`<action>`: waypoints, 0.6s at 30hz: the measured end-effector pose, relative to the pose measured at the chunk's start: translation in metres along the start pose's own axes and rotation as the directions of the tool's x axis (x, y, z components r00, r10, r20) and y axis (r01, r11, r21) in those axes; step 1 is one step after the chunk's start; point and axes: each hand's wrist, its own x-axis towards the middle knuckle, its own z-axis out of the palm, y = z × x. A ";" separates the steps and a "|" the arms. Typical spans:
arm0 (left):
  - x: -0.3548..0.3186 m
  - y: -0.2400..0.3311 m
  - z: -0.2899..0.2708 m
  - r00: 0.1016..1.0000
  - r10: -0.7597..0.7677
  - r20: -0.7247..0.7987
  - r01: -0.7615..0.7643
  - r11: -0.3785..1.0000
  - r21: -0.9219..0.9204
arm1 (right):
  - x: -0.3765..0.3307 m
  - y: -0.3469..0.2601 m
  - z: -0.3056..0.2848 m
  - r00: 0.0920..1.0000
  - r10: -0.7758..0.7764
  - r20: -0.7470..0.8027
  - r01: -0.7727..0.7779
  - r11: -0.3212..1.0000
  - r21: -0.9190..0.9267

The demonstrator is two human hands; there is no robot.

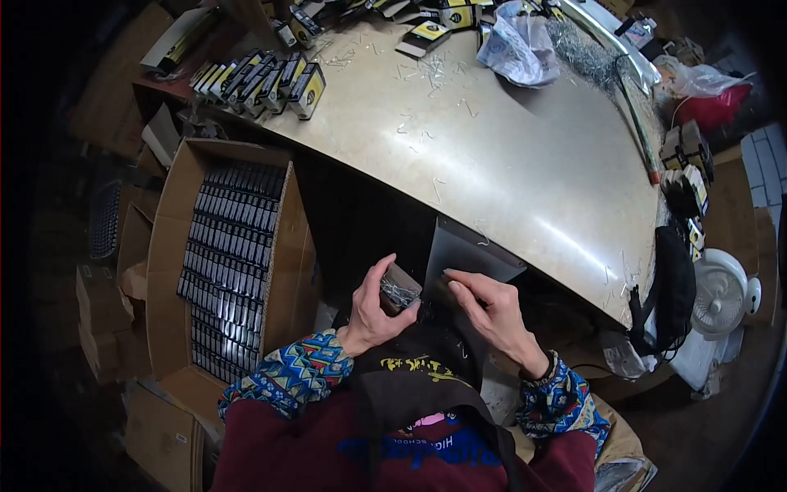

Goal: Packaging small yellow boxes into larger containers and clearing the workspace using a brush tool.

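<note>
My left hand point(375, 310) is wrapped round a small open box point(404, 277), held tilted above my lap. Thin silvery wire pieces point(397, 293) fill its open end. To the right of the box, apart from it, my right hand point(494, 313) has its thumb and forefinger pinched together. Whatever may be between those fingertips is too small to make out. Beneath the table edge, close to the right fingertips, is a grey flat panel point(467, 252).
A worktable point(525, 172) spans ahead, with scattered bent wires point(434, 70), black-and-yellow boxes point(307, 90), a plastic bag point(520, 49) and a wire heap point(582, 53). At left stands a carton point(295, 238) packed with rows of small boxes point(229, 254). A white fan point(720, 299) stands right.
</note>
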 end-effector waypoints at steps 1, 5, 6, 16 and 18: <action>0.006 0.003 0.003 0.999 0.018 -0.028 -0.019 0.999 -0.027 | 0.002 -0.006 -0.002 1.000 -0.008 -0.004 0.008 1.000 0.007; 0.028 0.009 0.009 0.993 0.118 0.002 -0.118 0.993 -0.025 | 0.014 -0.029 -0.007 0.999 -0.025 0.043 0.026 0.999 -0.023; 0.035 0.011 0.013 0.989 0.147 0.016 -0.146 0.989 -0.028 | 0.017 -0.023 -0.008 0.994 -0.064 0.085 0.074 0.991 -0.115; 0.054 0.038 0.015 0.998 -0.057 0.031 0.063 0.973 -0.221 | 0.020 -0.015 -0.025 0.992 0.120 0.030 -0.124 0.963 0.239; 0.058 0.035 0.014 0.999 -0.019 0.029 0.026 0.967 -0.254 | 0.022 -0.019 -0.027 0.984 0.175 0.043 -0.180 0.944 0.275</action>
